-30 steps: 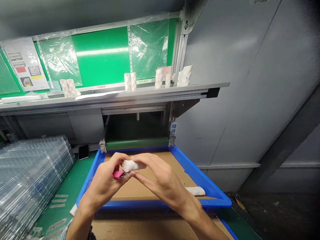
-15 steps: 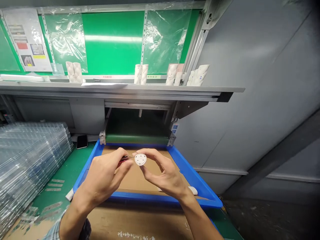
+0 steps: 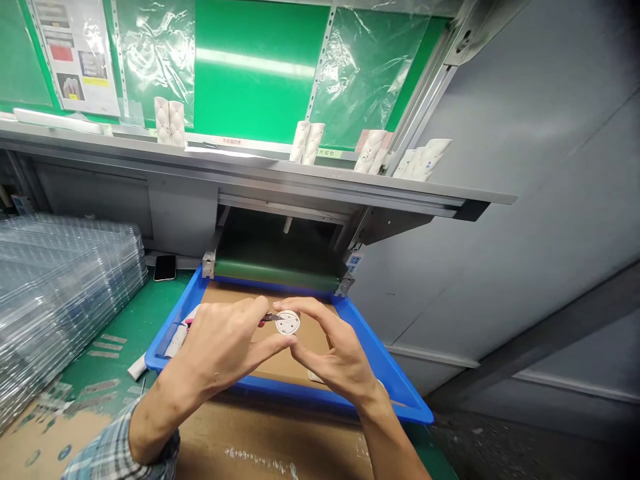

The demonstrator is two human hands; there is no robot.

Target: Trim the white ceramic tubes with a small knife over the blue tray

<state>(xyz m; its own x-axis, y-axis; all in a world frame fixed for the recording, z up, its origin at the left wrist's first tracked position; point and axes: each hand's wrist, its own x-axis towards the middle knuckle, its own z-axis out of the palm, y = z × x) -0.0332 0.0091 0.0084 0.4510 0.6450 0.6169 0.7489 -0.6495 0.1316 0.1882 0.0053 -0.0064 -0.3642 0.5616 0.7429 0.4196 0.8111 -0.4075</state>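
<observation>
My left hand [image 3: 227, 347] is closed around small red-handled nippers [image 3: 271, 318], most of which the fingers hide. Their dark metal tip reaches the edge of a white plastic cylinder [image 3: 288, 323]. My right hand [image 3: 340, 350] grips this cylinder between thumb and fingers, its round end with several small holes turned towards me. The left thumb also touches the cylinder's lower rim. Both hands are above a blue tray [image 3: 370, 363] lined with brown cardboard.
White pieces [image 3: 176, 340] lie at the tray's left side. Clear plastic trays [image 3: 75, 287] are stacked at the left, near a phone [image 3: 165, 268]. Behind is a green conveyor belt [image 3: 275, 270], under a shelf [image 3: 240, 170] bearing white quilted-pattern cylinders [image 3: 170, 123].
The view has tilted and shifted. The left hand has moved closer to the right, and the nippers' tip now overlaps the cylinder's end face. The left thumb has come against the rim.
</observation>
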